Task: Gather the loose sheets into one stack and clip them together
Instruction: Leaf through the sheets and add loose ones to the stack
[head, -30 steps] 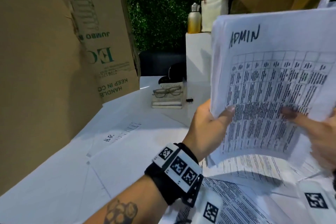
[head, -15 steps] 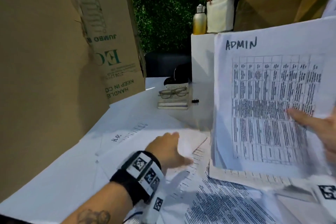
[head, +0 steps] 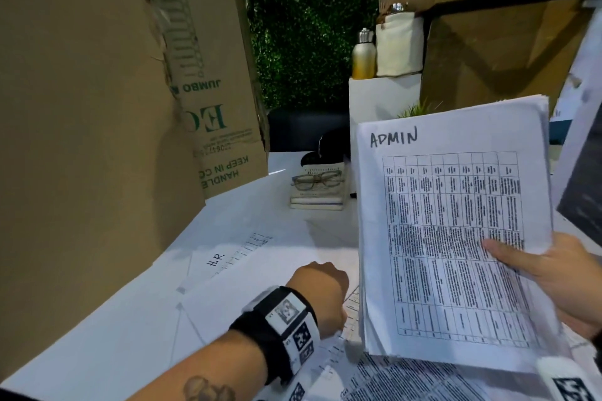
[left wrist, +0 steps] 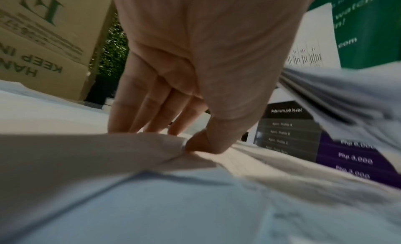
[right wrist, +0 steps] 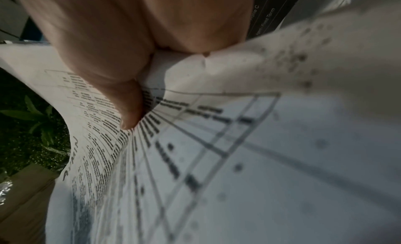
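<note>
Left hand (head: 321, 295) now pinches table sheet (left wrist: 130, 162)

The left hand (head: 321, 295) hides its own fingers in the head view; the right hand (head: 560, 283) runs off the right edge.

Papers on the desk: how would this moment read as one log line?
right hand: holds ADMIN stack upright | left hand: pinching loose sheet on table | clip: not on yet
</note>
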